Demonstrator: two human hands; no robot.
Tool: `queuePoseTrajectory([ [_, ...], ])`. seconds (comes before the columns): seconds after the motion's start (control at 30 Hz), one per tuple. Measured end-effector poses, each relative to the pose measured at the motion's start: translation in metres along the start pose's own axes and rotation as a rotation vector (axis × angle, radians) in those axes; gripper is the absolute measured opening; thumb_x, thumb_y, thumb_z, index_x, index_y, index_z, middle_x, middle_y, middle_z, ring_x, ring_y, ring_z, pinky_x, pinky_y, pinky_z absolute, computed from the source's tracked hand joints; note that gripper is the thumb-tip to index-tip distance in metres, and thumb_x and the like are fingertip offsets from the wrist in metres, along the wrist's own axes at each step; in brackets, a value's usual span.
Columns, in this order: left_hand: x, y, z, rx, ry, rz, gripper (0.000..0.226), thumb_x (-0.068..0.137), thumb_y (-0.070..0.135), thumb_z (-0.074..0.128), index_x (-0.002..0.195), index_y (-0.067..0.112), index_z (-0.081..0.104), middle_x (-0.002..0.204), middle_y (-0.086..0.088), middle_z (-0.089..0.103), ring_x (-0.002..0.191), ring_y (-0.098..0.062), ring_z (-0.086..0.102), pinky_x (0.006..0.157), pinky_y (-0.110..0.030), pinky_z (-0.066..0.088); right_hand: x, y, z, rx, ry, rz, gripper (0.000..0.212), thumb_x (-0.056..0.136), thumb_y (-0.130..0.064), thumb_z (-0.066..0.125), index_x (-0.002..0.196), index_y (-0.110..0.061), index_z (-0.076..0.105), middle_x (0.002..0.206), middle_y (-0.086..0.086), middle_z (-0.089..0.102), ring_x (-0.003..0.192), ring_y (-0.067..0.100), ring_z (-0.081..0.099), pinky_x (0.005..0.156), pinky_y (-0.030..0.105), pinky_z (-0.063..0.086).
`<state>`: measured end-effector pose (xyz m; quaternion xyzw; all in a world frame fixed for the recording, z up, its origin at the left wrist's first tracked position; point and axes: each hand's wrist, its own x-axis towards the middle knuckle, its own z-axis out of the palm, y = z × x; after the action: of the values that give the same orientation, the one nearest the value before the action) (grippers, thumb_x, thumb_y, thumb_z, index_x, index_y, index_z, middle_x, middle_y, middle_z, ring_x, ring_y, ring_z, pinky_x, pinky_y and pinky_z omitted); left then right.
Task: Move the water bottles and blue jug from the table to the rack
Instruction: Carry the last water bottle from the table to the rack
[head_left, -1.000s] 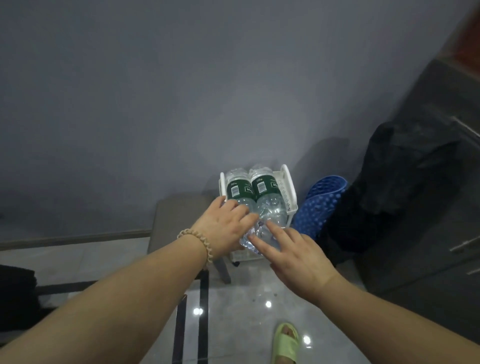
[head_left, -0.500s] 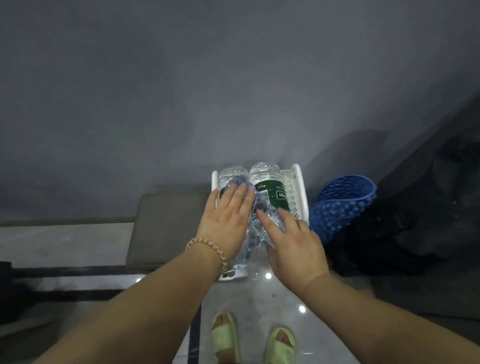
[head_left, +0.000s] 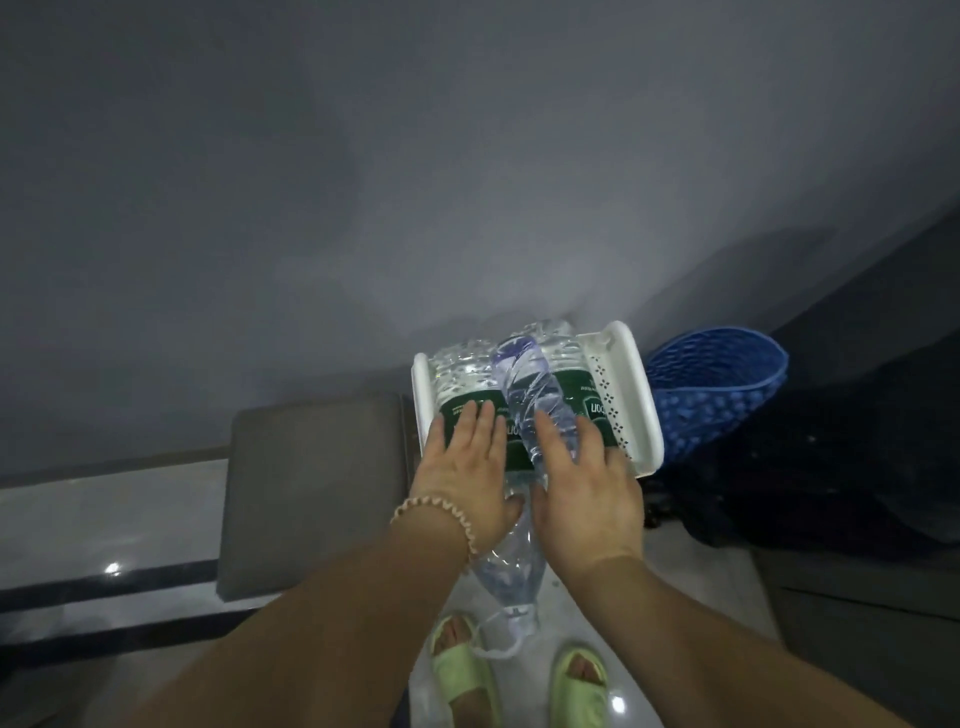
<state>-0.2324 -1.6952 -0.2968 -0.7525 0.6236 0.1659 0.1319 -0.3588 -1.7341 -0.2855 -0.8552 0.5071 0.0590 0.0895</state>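
A white perforated rack (head_left: 641, 395) stands on the floor by the wall. Two clear water bottles with green labels lie side by side in it, the left one (head_left: 457, 371) and the right one (head_left: 582, 389). A third clear bottle (head_left: 527, 400) lies on top between them, its cap end sticking out past the rack's near edge. My left hand (head_left: 467, 478) rests flat on the left bottle, thumb against the third bottle. My right hand (head_left: 587, 493) lies flat on the right bottle, index finger along the third bottle. No blue jug shows.
A blue mesh basket (head_left: 722, 389) leans right of the rack, against a dark heap (head_left: 841, 467). A grey low stool (head_left: 311, 488) sits left of the rack. My feet in green sandals (head_left: 467, 670) stand on the glossy floor just below the bottle's cap.
The third bottle has slid farther onto the two bottles in the rack. Both hands moved forward with it and now lie flat on the bottles. I have stepped closer.
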Motion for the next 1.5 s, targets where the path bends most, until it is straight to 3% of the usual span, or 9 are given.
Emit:
queuePoseTrajectory([
  [0.1, 0.007, -0.006, 0.015, -0.086, -0.046, 0.001, 0.079, 0.088, 0.062, 0.01, 0.141, 0.013, -0.022, 0.151, -0.005, -0.027, 0.138, -0.023, -0.024, 0.11, -0.047, -0.012, 0.008, -0.01, 0.011, -0.003, 0.007, 0.029, 0.082, 0.086, -0.04, 0.06, 0.148, -0.033, 0.007, 0.151, 0.011, 0.022, 0.118, 0.03, 0.043, 0.091, 0.04, 0.041],
  [0.23, 0.01, -0.009, 0.019, -0.161, -0.092, 0.009, 0.077, 0.088, 0.058, 0.009, 0.14, 0.013, -0.025, 0.148, -0.005, -0.032, 0.135, -0.024, -0.029, 0.114, -0.047, -0.007, 0.015, -0.009, 0.015, 0.007, 0.016, -0.032, 0.08, 0.087, -0.041, 0.056, 0.15, -0.027, 0.009, 0.153, 0.015, 0.021, 0.127, 0.033, 0.037, 0.095, 0.044, 0.04],
  [0.5, 0.017, -0.005, 0.015, -0.151, -0.132, -0.013, 0.084, 0.089, 0.058, 0.023, 0.139, 0.012, -0.027, 0.146, -0.007, -0.035, 0.135, -0.025, -0.029, 0.111, -0.049, -0.008, 0.027, -0.001, 0.006, -0.203, -0.065, -0.1, 0.085, 0.091, -0.026, 0.05, 0.147, -0.02, -0.013, 0.155, 0.022, -0.005, 0.128, 0.036, 0.031, 0.086, 0.044, 0.045],
  [0.67, 0.014, -0.004, 0.019, -0.161, -0.154, -0.027, 0.087, 0.088, 0.059, 0.025, 0.135, 0.013, -0.032, 0.143, -0.007, -0.039, 0.133, -0.026, -0.032, 0.11, -0.049, -0.009, 0.026, 0.017, -0.002, -0.317, -0.063, -0.148, 0.093, 0.089, -0.015, 0.054, 0.144, -0.019, -0.021, 0.154, 0.024, -0.009, 0.127, 0.037, 0.03, 0.086, 0.044, 0.045],
  [0.8, 0.013, -0.003, 0.016, -0.184, -0.162, -0.033, 0.083, 0.09, 0.056, 0.024, 0.137, 0.013, -0.029, 0.143, -0.005, -0.038, 0.135, -0.025, -0.029, 0.111, -0.047, -0.008, 0.025, -0.001, 0.004, -0.181, -0.081, -0.046, 0.091, 0.089, -0.023, 0.055, 0.146, -0.023, -0.016, 0.155, 0.021, -0.006, 0.128, 0.035, 0.031, 0.09, 0.045, 0.044],
  [0.93, 0.01, -0.007, 0.011, -0.211, -0.165, -0.031, 0.066, 0.094, 0.048, 0.01, 0.138, 0.015, -0.026, 0.148, -0.003, -0.034, 0.137, -0.023, -0.026, 0.114, -0.046, -0.005, 0.017, -0.024, 0.019, 0.074, -0.051, 0.075, 0.085, 0.091, -0.036, 0.051, 0.146, -0.029, -0.013, 0.157, 0.011, 0.001, 0.127, 0.029, 0.032, 0.088, 0.038, 0.045],
  [1.1, 0.005, -0.009, 0.006, -0.182, -0.198, -0.034, 0.075, 0.093, 0.058, 0.015, 0.141, 0.015, -0.024, 0.148, -0.002, -0.032, 0.138, -0.022, -0.024, 0.115, -0.047, -0.002, 0.013, -0.022, 0.028, -0.043, -0.009, 0.03, 0.088, 0.09, -0.024, 0.052, 0.146, -0.024, -0.016, 0.157, 0.016, 0.0, 0.125, 0.031, 0.034, 0.081, 0.038, 0.047],
  [1.33, 0.009, -0.003, 0.007, -0.16, -0.179, -0.032, 0.081, 0.092, 0.055, 0.026, 0.14, 0.014, -0.026, 0.146, -0.005, -0.035, 0.137, -0.023, -0.025, 0.114, -0.049, -0.005, 0.028, 0.002, 0.017, -0.218, -0.016, -0.023, 0.092, 0.086, -0.014, 0.054, 0.147, -0.022, -0.014, 0.155, 0.022, -0.005, 0.127, 0.037, 0.03, 0.088, 0.046, 0.043],
  [1.5, 0.014, 0.002, 0.009, -0.188, -0.183, -0.041, 0.077, 0.093, 0.056, 0.018, 0.142, 0.014, -0.023, 0.148, -0.004, -0.033, 0.137, -0.023, -0.026, 0.113, -0.046, -0.008, 0.029, -0.01, 0.026, -0.084, -0.036, 0.059, 0.084, 0.094, -0.023, 0.047, 0.144, -0.025, -0.02, 0.156, 0.02, 0.001, 0.126, 0.033, 0.033, 0.088, 0.042, 0.045],
])
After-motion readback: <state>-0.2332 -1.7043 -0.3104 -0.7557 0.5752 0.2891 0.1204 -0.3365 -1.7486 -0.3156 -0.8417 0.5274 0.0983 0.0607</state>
